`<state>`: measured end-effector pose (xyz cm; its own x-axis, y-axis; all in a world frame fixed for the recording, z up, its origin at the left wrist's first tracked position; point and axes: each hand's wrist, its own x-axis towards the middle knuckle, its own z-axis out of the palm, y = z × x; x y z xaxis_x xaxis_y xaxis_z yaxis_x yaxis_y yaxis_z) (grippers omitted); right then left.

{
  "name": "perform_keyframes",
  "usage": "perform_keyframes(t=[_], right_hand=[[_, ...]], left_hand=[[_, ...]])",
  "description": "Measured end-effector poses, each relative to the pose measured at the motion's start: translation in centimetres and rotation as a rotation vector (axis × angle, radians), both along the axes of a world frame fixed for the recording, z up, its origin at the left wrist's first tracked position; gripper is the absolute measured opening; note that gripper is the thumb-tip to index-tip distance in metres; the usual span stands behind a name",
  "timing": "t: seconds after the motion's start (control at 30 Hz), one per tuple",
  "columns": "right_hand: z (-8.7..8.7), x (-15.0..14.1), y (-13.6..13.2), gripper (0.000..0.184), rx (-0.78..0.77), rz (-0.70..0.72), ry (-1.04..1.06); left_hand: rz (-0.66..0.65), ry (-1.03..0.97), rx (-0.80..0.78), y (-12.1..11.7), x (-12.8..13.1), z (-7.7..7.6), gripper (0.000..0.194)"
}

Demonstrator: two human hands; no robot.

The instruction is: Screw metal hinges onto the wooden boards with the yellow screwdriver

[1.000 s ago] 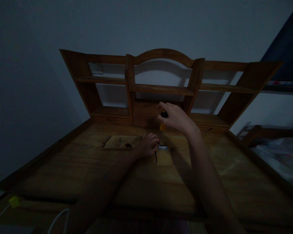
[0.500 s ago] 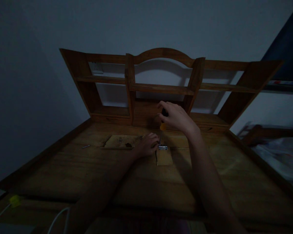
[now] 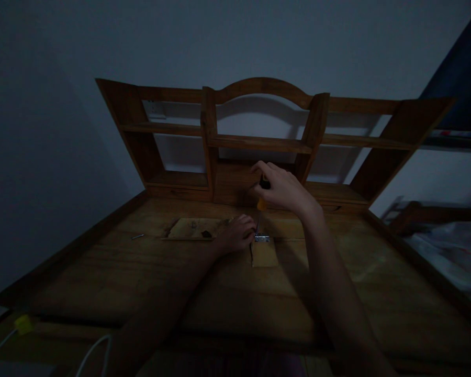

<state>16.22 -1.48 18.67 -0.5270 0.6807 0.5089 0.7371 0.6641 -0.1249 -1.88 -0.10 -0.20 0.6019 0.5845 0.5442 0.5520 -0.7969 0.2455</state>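
- The right hand (image 3: pixel 280 186), just right of the frame's centre, grips a screwdriver (image 3: pixel 262 203), its fingers curled round the black part of the handle; the yellow part shows below them.
- The screwdriver stands nearly upright, with its thin shaft pointing down to the left end of a small metal hinge (image 3: pixel 262 239). Whether the tip sits in a screw is too small to tell.
- The hinge lies a little below the frame's centre, at the upper edge of a short pale wood piece (image 3: pixel 264 255).
- The left hand (image 3: pixel 238 233) is just left of the hinge, palm down and fingers bent, with the fingertips close to the shaft. I can't make out whether they pinch anything or only press down.
- A long pale board (image 3: pixel 190 228), marked with dark stains, runs leftward from under the left hand.
- A thin metal rod (image 3: pixel 137 236) lies apart from it, left of centre on the wooden desk (image 3: pixel 282 306).
- Across the middle and upper part of the frame stands a wooden shelf unit (image 3: pixel 259 142) with an arched top rail, against a pale wall (image 3: pixel 239 36).
- At the lower left are a yellow object (image 3: pixel 23 324) and a white cable (image 3: pixel 95 350).
- Dark blue cloth (image 3: pixel 461 68) hangs at the upper right.
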Motion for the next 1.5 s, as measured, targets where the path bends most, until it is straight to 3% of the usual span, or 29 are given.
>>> perform_keyframes(t=[0.3, 0.5, 0.7, 1.27, 1.5], right_hand=[[-0.10, -0.07, 0.26, 0.029, 0.002, -0.004, 0.005], [-0.20, -0.04, 0.30, 0.035, -0.008, -0.011, 0.014], [-0.13, -0.01, 0.16, 0.025, 0.014, -0.042, 0.002], [-0.16, -0.15, 0.07, 0.039, 0.000, -0.017, 0.028], [-0.16, 0.01, 0.28, 0.031, -0.005, -0.017, 0.015]], left_hand=[[0.005, 0.017, -0.009, -0.25, 0.02, 0.38, 0.010], [-0.004, -0.009, -0.009, -0.21, 0.05, 0.35, 0.010], [-0.015, 0.014, -0.007, -0.19, 0.02, 0.42, 0.011], [0.005, -0.008, 0.014, 0.02, -0.03, -0.01, 0.008], [0.002, -0.019, -0.003, 0.00, -0.08, -0.06, 0.008]])
